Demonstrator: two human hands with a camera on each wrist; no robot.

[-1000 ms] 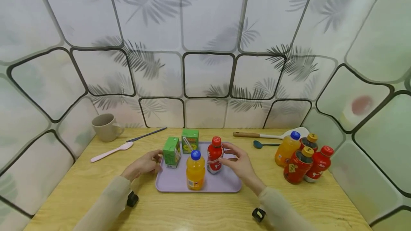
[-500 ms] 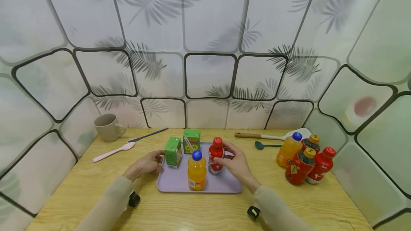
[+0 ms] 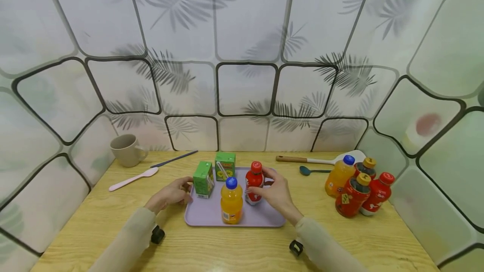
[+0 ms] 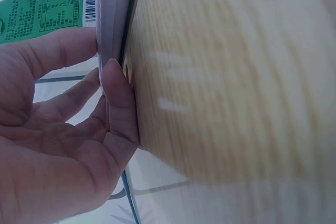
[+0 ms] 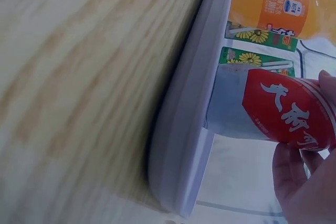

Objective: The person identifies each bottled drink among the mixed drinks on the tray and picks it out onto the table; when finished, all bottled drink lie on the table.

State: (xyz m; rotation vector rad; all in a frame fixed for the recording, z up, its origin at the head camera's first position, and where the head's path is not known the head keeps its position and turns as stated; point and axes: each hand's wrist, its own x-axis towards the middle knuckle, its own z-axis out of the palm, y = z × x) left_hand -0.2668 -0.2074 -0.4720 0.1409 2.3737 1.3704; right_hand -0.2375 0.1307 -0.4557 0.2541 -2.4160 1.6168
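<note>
A lilac tray (image 3: 261,221) lies on the wooden table with two green juice cartons (image 3: 204,179), an orange bottle (image 3: 231,200) and a red bottle (image 3: 254,181) standing on it. My right hand (image 3: 269,188) grips the red bottle, thumb in front and fingers behind. In the right wrist view the red bottle (image 5: 283,114) stands by the tray rim (image 5: 184,145) with my fingers (image 5: 299,182) on it. My left hand (image 3: 175,192) pinches the tray's left edge beside the nearer carton. The left wrist view shows that thumb (image 4: 118,103) on the tray's rim (image 4: 111,14).
A beige mug (image 3: 124,149), a pink spoon (image 3: 132,178) and a dark knife (image 3: 174,158) lie at the back left. A wooden-handled spatula (image 3: 314,159) and teal spoon (image 3: 311,170) lie at the back right. Several bottles (image 3: 357,190) cluster at the right. Patterned walls enclose the table.
My right hand moved in from just right of the red bottle and closed round it. My left hand stayed at the tray's left edge.
</note>
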